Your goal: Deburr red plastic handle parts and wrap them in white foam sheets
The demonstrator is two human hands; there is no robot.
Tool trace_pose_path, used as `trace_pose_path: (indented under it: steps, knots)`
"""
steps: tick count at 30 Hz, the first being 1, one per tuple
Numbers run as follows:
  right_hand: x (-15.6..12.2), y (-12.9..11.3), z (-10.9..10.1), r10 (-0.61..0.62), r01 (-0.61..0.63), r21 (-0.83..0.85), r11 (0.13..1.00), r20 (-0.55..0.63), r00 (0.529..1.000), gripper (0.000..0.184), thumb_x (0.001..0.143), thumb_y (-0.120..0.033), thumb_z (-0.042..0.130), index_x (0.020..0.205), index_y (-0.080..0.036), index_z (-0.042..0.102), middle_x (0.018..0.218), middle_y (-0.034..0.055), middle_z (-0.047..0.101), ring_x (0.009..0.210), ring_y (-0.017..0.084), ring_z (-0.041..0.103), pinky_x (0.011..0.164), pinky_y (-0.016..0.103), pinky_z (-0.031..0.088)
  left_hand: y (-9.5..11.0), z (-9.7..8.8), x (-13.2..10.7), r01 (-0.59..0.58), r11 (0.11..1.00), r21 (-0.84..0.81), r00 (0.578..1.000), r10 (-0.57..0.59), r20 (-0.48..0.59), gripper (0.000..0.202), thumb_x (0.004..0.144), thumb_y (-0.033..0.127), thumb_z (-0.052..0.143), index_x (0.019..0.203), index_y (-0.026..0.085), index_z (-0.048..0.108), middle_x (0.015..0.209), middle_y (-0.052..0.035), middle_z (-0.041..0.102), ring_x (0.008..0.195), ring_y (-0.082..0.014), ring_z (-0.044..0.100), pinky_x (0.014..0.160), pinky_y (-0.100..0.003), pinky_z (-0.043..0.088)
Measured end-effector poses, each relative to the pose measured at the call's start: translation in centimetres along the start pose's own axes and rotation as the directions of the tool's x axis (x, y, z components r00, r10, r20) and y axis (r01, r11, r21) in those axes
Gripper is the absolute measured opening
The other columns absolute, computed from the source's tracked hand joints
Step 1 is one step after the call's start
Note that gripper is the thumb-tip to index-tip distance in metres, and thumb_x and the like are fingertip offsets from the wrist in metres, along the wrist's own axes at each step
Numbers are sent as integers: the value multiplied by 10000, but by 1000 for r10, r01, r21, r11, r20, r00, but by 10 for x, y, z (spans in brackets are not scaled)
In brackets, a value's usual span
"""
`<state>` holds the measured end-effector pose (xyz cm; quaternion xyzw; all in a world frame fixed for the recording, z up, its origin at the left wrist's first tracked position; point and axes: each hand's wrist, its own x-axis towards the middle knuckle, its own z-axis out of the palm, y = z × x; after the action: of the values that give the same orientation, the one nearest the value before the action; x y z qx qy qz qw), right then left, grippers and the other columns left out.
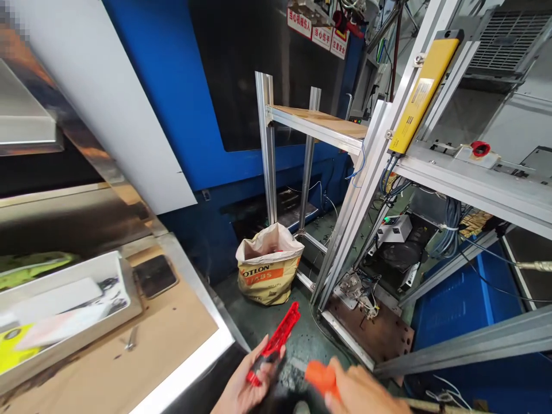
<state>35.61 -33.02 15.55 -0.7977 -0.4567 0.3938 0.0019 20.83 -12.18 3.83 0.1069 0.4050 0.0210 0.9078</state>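
My left hand (250,376) is closed round the lower end of a long, narrow red plastic part (283,330) with a ribbed inside and a dark section. It points up and away over the floor. Just to its right, my right hand (356,388) grips an orange-handled tool (319,376), both blurred by motion. A pale, thin blade-like end extends from the handle toward the red part. Whether the two touch, I cannot tell. Beyond my hands an open yellow-and-white sack (271,279) stands on the floor, with some red showing inside.
At left, a worktop (176,322) carries a white tray (123,287), a dark phone (155,276) and a small metal piece (130,339). An aluminium frame (345,236) with a yellow safety bar (425,95) rises at right. A blue machine (172,92) stands behind.
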Motion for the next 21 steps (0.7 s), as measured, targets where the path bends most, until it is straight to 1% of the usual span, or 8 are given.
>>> trace_pose_path:
  steps: [2, 5, 9, 12, 14, 16, 19, 21]
  knots:
    - [-2, -6, -3, 5, -5, -9, 1000, -36, 999, 630, 934, -364, 368, 1526, -148, 386, 1252, 200, 680, 1205, 370, 618, 982, 507, 506, -5, 2, 1, 59, 986, -153, 998, -54, 34, 197, 962, 207, 582, 846, 59, 640, 717, -48, 612, 406, 12, 462, 417, -29, 425]
    - [-3, -6, -12, -28, 29, -37, 999, 28, 999, 549, 897, -344, 447, 1428, -229, 528, 1087, 136, 752, 1055, 331, 695, 881, 434, 549, -10, 4, 2, 132, 937, -322, 991, -116, 69, 220, 1006, 223, 513, 864, 87, 612, 719, -28, 603, 389, 33, 457, 394, 4, 389]
    - [0, 5, -26, -35, 32, -30, 999, -121, 992, 553, 955, -336, 295, 1442, -141, 471, 1180, 190, 691, 1134, 333, 648, 938, 458, 506, -12, 2, -4, 195, 881, -430, 981, -174, 89, 238, 1026, 278, 478, 869, 124, 567, 696, -2, 586, 346, 34, 419, 338, -11, 368]
    - [-2, 7, -33, -63, 63, -36, 997, -1, 998, 576, 914, -357, 381, 1434, -127, 471, 1171, 213, 685, 1136, 371, 646, 909, 480, 519, -13, 4, -7, 199, 872, -447, 980, -183, 80, 250, 1028, 283, 465, 857, 121, 551, 685, -6, 577, 338, 30, 409, 323, -24, 367]
    - [-5, 2, -34, -74, 74, -35, 997, 21, 997, 566, 917, -356, 375, 1434, -149, 479, 1200, 209, 680, 1160, 381, 637, 920, 493, 515, -14, 9, -4, 159, 882, -444, 987, -147, 61, 231, 1021, 265, 474, 887, 98, 559, 693, -17, 581, 372, 15, 464, 373, -32, 427]
    - [-6, -5, -31, -51, 49, -46, 998, -38, 998, 563, 936, -323, 324, 1447, -132, 466, 1225, 224, 674, 1169, 381, 633, 943, 508, 505, -16, 14, 4, 84, 903, -421, 996, -82, 23, 184, 1014, 206, 466, 928, 80, 569, 717, -28, 598, 455, -16, 561, 472, -53, 511]
    - [-4, -14, -23, -14, 25, -109, 994, 97, 995, 556, 886, -273, 402, 1403, -110, 527, 1159, 248, 707, 1108, 405, 667, 901, 512, 530, -17, 19, 19, -58, 948, -313, 998, 43, -55, 125, 962, 68, 465, 969, 85, 589, 759, -34, 634, 575, -62, 653, 586, -109, 581]
    - [-2, -14, -18, -5, 16, -118, 993, 98, 995, 582, 884, -267, 407, 1435, -103, 501, 1185, 249, 698, 1136, 407, 653, 925, 521, 523, -18, 18, 29, -156, 971, -179, 985, 141, -96, 144, 932, 37, 482, 973, 91, 609, 782, -39, 654, 632, -79, 678, 646, -140, 597]
